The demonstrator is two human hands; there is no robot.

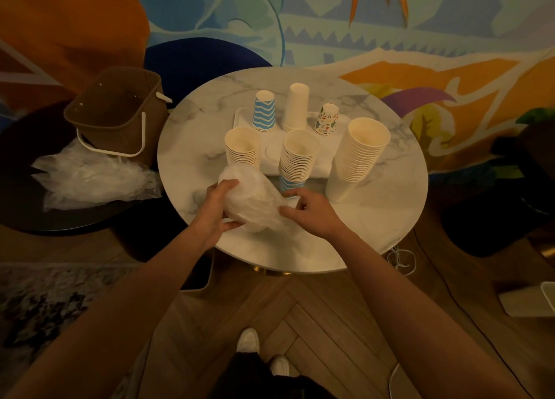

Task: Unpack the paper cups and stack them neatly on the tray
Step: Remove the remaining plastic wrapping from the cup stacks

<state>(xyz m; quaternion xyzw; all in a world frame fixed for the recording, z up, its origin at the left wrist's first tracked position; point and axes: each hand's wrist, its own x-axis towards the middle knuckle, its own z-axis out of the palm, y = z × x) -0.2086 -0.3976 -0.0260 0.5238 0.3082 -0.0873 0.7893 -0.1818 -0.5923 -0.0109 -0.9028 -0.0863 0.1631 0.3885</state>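
At the near edge of the table (375, 218) lies a plastic-wrapped pack of cups (253, 200). The left hand (220, 206) grips its left side, thumb underneath and fingers curled over the top. The right hand (309, 211) pinches the wrap at its right end. Behind the pack, the tray (243, 116) holds three upside-down stacks at its far side. Two upright stacks (242, 152) stand at its near edge, and a taller stack (357, 158) leans just beside it on the right.
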